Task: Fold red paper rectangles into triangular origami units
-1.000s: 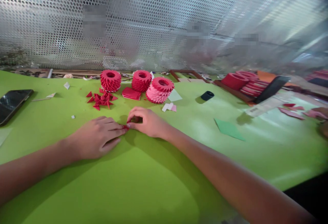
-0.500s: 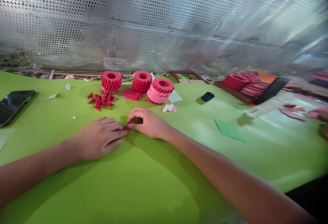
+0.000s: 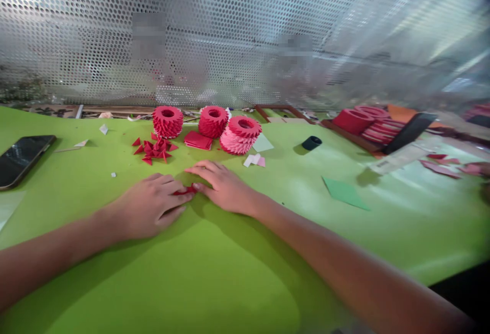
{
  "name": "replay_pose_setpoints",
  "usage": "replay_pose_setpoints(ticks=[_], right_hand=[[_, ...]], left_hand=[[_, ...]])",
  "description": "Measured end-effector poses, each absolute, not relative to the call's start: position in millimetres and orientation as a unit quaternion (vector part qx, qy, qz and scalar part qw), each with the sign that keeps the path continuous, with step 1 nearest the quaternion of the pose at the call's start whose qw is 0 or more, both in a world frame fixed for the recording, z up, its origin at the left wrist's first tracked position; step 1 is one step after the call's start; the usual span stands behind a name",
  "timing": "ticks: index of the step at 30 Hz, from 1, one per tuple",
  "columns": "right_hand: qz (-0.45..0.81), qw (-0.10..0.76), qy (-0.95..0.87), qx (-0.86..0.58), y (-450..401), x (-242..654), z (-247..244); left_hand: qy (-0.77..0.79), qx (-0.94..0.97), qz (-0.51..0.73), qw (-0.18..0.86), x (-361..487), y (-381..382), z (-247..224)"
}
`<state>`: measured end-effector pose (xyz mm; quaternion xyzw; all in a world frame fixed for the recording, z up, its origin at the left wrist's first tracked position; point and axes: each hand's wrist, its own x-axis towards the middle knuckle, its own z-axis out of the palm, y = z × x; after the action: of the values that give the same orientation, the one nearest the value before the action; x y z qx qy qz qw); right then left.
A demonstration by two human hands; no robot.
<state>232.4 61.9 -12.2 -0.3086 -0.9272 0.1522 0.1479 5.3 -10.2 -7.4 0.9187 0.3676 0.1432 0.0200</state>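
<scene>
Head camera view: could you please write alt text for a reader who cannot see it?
Two bare hands, the left hand and the right hand, meet over a small piece of folded red paper on a green table. Beyond them stand three round origami rings beside a cluster of red paper triangles.

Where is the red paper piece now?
In the head view, the red paper piece lies between the left hand and right hand, at their fingertips.
</scene>
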Motion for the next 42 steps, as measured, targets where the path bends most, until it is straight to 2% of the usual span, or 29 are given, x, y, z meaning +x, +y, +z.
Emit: replay_pose_setpoints(ticks=[7,13,18,21,26,34,42], right_hand=[[0.198,0.18,-0.921,-0.283,61,237,-5],[0.271,0.202,-0.9,-0.277,63,239,0],[0.374,0.298,-0.813,-0.331,56,232,3],[0.458,0.28,-0.769,-0.346,46,225,4],[0.516,0.256,-0.748,-0.331,39,220,4],[0.54,0.252,-0.728,-0.34,41,219,5],[0.457,0.289,-0.766,-0.347,37,215,9]], left_hand=[[0.356,0.925,0.134,0.011,4,-10,-8],[0.398,0.887,0.235,0.017,2,-11,-11],[0.465,0.82,0.303,0.138,3,-9,-8],[0.475,0.793,0.319,0.207,8,-9,-4],[0.477,0.779,0.349,0.209,10,-9,-3],[0.461,0.757,0.353,0.299,11,-8,-4],[0.494,0.75,0.297,0.325,13,-6,-3]])
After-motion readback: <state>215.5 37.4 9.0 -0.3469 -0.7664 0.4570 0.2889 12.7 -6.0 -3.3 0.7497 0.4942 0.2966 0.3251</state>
